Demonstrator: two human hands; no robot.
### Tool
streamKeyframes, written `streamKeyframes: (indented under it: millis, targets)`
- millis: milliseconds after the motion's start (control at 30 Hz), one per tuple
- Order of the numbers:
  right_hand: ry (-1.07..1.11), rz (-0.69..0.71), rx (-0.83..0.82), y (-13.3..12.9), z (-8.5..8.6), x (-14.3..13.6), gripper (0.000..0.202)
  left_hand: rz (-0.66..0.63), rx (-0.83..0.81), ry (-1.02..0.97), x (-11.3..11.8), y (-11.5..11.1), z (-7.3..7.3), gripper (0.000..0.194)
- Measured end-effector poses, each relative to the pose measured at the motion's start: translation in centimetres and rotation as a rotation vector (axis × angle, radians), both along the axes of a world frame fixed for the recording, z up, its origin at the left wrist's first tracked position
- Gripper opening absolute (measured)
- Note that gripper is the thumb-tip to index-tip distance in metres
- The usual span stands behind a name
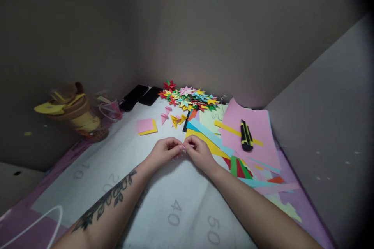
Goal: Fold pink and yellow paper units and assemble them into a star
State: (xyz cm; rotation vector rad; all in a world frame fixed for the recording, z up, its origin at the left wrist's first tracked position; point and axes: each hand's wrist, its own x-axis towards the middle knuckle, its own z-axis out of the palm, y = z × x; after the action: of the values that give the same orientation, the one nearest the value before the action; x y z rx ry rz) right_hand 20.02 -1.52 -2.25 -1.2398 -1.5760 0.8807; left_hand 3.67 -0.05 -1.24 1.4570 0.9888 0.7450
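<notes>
At the middle of the table my left hand [166, 150] and my right hand [200, 151] meet, fingertips pinched together on a small piece of pink paper [184, 148]. Fingers cover most of that piece, so its folded shape is hard to make out. Just beyond my left hand lies a stack of pink and yellow paper squares [145, 125]. Folded pink pieces [165, 116] and folded yellow pieces [177, 120] rest past my fingertips. Behind them is a heap of multicoloured folded paper stars [189, 98].
Right of my hands, a black and yellow utility knife [246, 136] lies on pink paper sheets [263, 124], with coloured paper strips [242, 168] nearby. Two dark phones [136, 95] lie at the back left. A clay pot [76, 113] stands at the left. Walls [210, 39] bound the far side.
</notes>
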Motion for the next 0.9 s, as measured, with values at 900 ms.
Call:
streamKeyframes:
  millis: [900]
  targets:
    - [0.017,0.064,-0.130,0.09,0.41,-0.15,0.015,0.159,0.126,0.075,0.35,-0.16,0.30,0.012]
